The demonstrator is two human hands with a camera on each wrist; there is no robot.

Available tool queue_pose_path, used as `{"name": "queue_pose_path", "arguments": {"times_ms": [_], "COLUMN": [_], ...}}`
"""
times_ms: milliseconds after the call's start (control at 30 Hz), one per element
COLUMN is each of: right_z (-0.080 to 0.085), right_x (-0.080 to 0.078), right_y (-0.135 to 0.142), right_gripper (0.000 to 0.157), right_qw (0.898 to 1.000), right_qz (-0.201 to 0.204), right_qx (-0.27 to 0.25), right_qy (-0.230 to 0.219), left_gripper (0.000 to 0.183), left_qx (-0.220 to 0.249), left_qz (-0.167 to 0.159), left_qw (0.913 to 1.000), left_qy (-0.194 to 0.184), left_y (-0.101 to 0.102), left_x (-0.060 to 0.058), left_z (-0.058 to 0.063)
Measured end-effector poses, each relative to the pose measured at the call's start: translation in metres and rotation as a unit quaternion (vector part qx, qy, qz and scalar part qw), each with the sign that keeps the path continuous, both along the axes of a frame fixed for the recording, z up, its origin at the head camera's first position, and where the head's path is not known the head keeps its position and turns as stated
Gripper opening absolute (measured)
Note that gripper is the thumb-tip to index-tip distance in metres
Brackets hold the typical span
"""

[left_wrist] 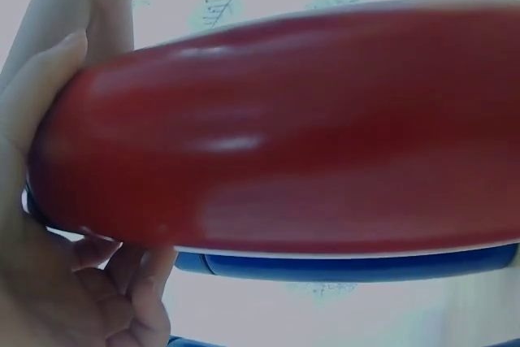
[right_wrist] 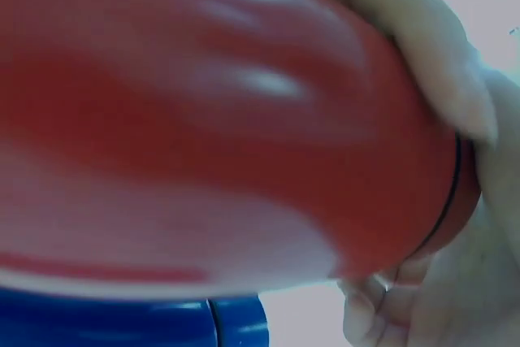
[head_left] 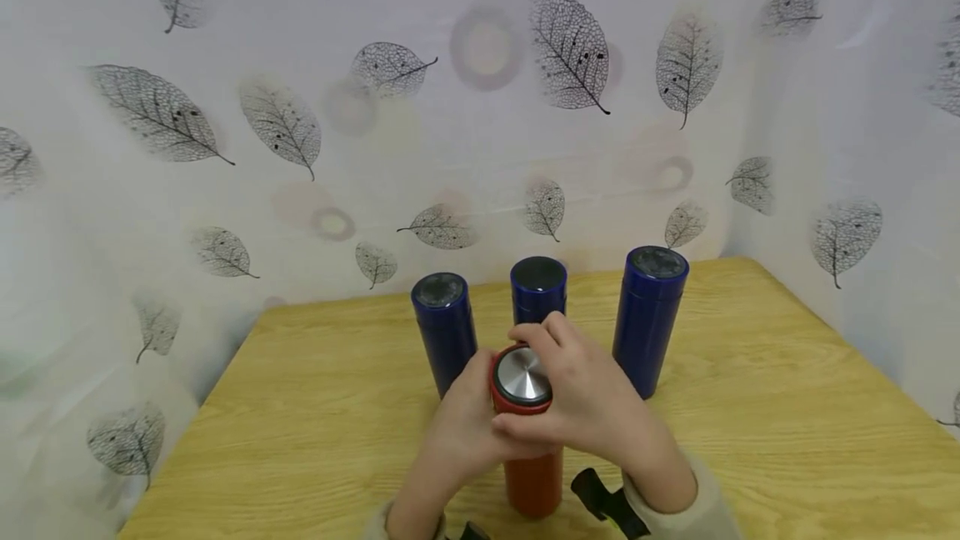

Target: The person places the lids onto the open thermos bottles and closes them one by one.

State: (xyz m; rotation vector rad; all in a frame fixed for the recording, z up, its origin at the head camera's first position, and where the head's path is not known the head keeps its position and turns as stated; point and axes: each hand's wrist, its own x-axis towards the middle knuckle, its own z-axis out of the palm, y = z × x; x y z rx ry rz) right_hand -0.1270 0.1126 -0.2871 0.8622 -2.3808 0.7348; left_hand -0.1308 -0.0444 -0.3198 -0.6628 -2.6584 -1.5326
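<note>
A red thermos flask stands upright near the front of the table, between my two hands. My left hand grips its upper body from the left, just below the lid. Around the silver-topped lid my right hand curls its thumb and fingers. In the left wrist view the flask's glossy red body fills most of the picture. A thin dark seam below the lid shows in the right wrist view, where the red body lies beside my hand. Some of my fingertips are hidden behind the flask.
Behind the hands stand three dark blue flasks: one at left, one in the middle, one at right. The wooden table backs onto a leaf-patterned curtain. Black straps show near my wrists.
</note>
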Motion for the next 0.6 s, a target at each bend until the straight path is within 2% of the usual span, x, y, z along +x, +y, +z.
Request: {"name": "queue_pose_path", "arguments": {"times_ms": [167,233,267,333,400,467,533,600], "right_z": [-0.001,-0.001,-0.001,0.001,0.003,0.004,0.006,0.006], "right_x": [0.004,0.003,0.002,0.0,-0.002,-0.004,-0.004,-0.005], "right_y": [-0.006,-0.005,-0.004,0.001,0.008,0.014,0.018,0.019], "right_gripper": [0.065,0.066,0.067,0.066,0.066,0.063,0.061,0.059], "right_qw": [0.998,0.999,1.0,0.998,0.988,0.973,0.963,0.961], "right_qz": [-0.056,-0.048,-0.03,0.034,0.1,0.148,0.169,0.174], "right_qx": [0.003,-0.001,-0.003,-0.018,-0.031,-0.043,-0.054,-0.06], "right_qy": [0.024,0.016,0.005,-0.048,-0.115,-0.173,-0.204,-0.207], "left_gripper": [0.075,0.074,0.072,0.068,0.064,0.06,0.059,0.059], "left_qx": [-0.028,-0.029,-0.024,-0.004,0.023,0.04,0.046,0.043], "left_qz": [0.04,0.035,0.024,-0.015,-0.064,-0.1,-0.114,-0.108], "left_qw": [0.9982,0.9981,0.9984,0.9987,0.997,0.9939,0.9923,0.9932], "left_qy": [0.033,0.042,0.045,0.049,0.037,0.025,0.011,0.01], "left_y": [0.004,0.004,0.003,0.0,-0.005,-0.009,-0.011,-0.011], "left_x": [0.005,0.004,0.003,0.0,-0.004,-0.006,-0.006,-0.006], "left_z": [0.001,0.001,0.0,0.001,0.001,0.003,0.004,0.004]}}
